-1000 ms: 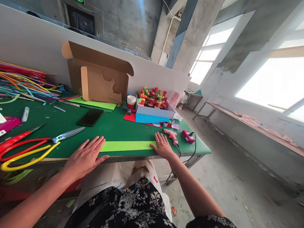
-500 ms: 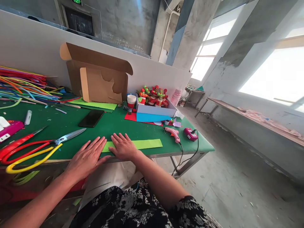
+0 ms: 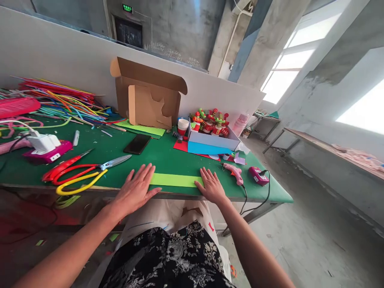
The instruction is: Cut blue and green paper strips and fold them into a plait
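A long strip of lime-green paper point(image 3: 176, 180) lies flat along the near edge of the green table. My left hand point(image 3: 137, 187) rests palm down on its left end, fingers stretched out. On the right end lies my right hand point(image 3: 211, 185), also flat with its fingers apart. Both ends of the strip are covered by my hands. Left of my left hand are scissors point(image 3: 115, 162) with one red and one yellow handle. To the right of my right hand sits a pink glue gun point(image 3: 234, 173).
A black phone point(image 3: 137, 144) lies behind the strip. Further back stand an open cardboard box point(image 3: 148, 96), paper cups point(image 3: 183, 127) and a white box point(image 3: 210, 140) of red and green figures. Colourful pipe cleaners point(image 3: 60, 102) pile up at left. Purple power blocks point(image 3: 258, 176) sit on both sides.
My right hand has slid right along the strip to its far end, away from my left hand. My left hand stays on the left end. The view has shifted left.
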Motion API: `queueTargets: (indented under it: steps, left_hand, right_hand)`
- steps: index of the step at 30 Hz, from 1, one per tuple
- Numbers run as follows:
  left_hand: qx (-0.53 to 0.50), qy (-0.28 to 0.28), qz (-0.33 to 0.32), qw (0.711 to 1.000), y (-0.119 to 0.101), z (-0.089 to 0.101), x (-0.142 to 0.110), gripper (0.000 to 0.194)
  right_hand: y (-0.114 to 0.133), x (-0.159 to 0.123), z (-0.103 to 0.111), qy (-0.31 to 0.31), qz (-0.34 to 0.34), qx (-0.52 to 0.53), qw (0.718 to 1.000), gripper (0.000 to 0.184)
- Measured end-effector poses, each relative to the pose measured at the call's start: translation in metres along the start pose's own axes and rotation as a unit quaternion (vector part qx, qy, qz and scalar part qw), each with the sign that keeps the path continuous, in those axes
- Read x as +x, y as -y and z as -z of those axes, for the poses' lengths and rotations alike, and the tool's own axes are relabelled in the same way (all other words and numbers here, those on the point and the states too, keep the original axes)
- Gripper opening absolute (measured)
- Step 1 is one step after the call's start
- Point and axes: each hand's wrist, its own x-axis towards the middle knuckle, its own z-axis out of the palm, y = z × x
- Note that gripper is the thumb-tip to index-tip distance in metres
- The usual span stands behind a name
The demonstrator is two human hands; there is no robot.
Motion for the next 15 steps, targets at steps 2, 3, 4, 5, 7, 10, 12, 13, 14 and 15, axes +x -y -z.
queueTargets:
  steps: [2,3,4,5,7,10,12,13,14,15]
  left_hand:
    - [-0.016,-0.003,-0.038,0.999,-0.027,0.005,0.01,0.084]
    - [-0.03,0.006,-0.073,0.997,-0.043,0.006,0.016,0.08]
    - [-0.045,0.021,-0.108,0.993,-0.058,0.005,0.022,0.077]
    - [-0.06,0.039,-0.137,0.988,-0.072,0.003,0.028,0.076]
    - [-0.071,0.052,-0.158,0.984,-0.091,-0.005,0.036,0.077]
    - [-0.063,0.047,-0.142,0.987,-0.092,-0.015,0.034,0.078]
    - [-0.055,0.04,-0.118,0.991,-0.078,-0.017,0.024,0.076]
    - [-0.051,0.036,-0.103,0.993,-0.068,-0.017,0.017,0.075]
    - [-0.046,0.031,-0.088,0.995,-0.057,-0.015,0.01,0.073]
    - [-0.043,0.027,-0.073,0.996,-0.044,-0.012,0.003,0.07]
  right_hand:
    - [-0.003,-0.001,-0.001,-0.007,0.003,-0.007,1.0,0.073]
    - [-0.003,-0.001,-0.002,-0.011,0.004,-0.011,1.0,0.072]
    - [-0.003,0.0,-0.002,-0.013,0.003,-0.016,1.0,0.072]
    - [-0.003,0.0,-0.003,-0.015,0.002,-0.022,1.0,0.071]
    - [-0.004,0.002,-0.006,-0.016,0.0,-0.032,0.999,0.071]
    - [-0.007,0.006,-0.009,-0.019,0.005,-0.037,0.999,0.071]
    - [-0.009,0.007,-0.01,-0.017,0.003,-0.039,0.999,0.072]
    - [-0.009,0.007,-0.01,-0.015,0.001,-0.039,0.999,0.072]
    - [-0.009,0.008,-0.011,-0.014,0.0,-0.04,0.999,0.072]
    - [-0.009,0.008,-0.011,-0.014,-0.001,-0.039,0.999,0.072]
